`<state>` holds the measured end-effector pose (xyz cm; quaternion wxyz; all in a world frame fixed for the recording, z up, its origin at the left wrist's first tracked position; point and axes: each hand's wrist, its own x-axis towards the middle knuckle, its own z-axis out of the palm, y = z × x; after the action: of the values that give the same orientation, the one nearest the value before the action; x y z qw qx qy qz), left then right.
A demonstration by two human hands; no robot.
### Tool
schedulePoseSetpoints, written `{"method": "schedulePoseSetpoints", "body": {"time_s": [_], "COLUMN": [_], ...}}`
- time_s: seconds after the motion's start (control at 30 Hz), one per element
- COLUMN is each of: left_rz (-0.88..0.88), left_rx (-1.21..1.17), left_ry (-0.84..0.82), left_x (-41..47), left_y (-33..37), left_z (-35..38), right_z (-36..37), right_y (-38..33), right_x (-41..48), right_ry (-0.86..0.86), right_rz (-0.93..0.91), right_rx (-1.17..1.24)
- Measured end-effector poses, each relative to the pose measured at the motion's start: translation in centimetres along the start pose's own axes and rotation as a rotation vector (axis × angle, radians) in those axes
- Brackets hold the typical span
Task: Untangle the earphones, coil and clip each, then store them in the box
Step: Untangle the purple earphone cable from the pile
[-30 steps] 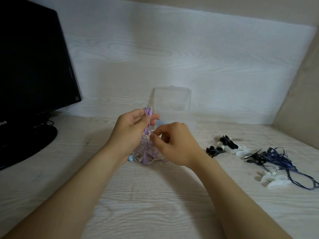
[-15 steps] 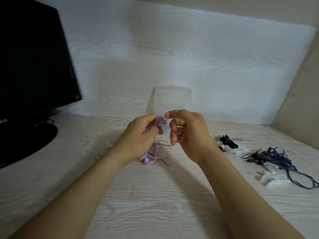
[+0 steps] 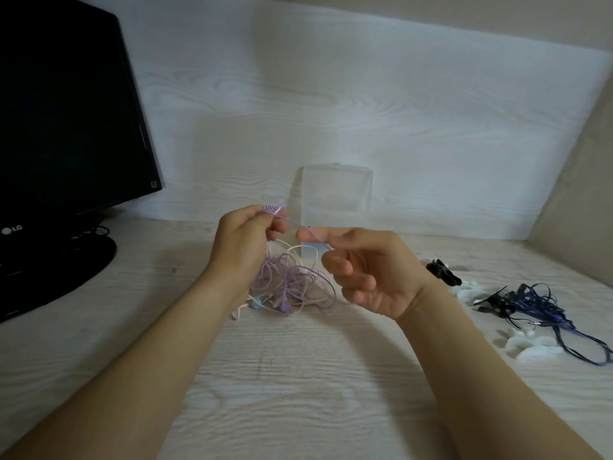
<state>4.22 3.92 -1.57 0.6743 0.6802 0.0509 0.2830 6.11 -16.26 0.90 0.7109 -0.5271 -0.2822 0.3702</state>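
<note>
A tangle of purple and white earphones (image 3: 292,287) lies on the table between my hands. My left hand (image 3: 242,247) grips a small coil of purple cord (image 3: 273,209) at its fingertips, raised above the tangle. A strand of that cord runs right to my right hand (image 3: 368,270), which pinches it between thumb and forefinger, palm turned up. The clear plastic box (image 3: 336,194) stands open behind my hands against the back wall. Dark blue earphones (image 3: 534,307) lie in a loose heap at the right.
Black clips (image 3: 442,275) and white clips (image 3: 530,346) lie on the table at the right, near the blue earphones. A black monitor (image 3: 66,127) on its stand fills the left. A slanted side wall closes the right.
My right hand has moved right and down, away from the left, drawing a purple strand out of the coil. The left hand has lifted slightly with the coil.
</note>
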Motion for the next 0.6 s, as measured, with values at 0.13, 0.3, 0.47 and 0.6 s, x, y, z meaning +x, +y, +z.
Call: {"method": "schedulePoseSetpoints", "body": {"time_s": [0.13,0.3,0.47,0.6], "left_rz": [-0.047,-0.055,-0.056,-0.035], "left_rx": [-0.055,0.009,0.078,0.061], "left_ry": [0.030,0.168,0.099,-0.022], "left_x": [0.2,1.1,0.9,-0.1], "left_y": [-0.2,-1.2,-0.8,0.3], "left_z": [0.2,-0.6,-0.6,0.0], "right_z": [-1.0,-0.4,-1.4,-2.0], "right_y": [0.3,-0.2,-0.4,-0.1], "right_x": [0.1,0.3,1.3,1.9], "right_ry": [-0.414,0.050,0.530,0.885], "right_rz": [-0.008,-0.247,-0.443,-0.533], "right_rx": [0.148,0.196,0.241,0.005]}}
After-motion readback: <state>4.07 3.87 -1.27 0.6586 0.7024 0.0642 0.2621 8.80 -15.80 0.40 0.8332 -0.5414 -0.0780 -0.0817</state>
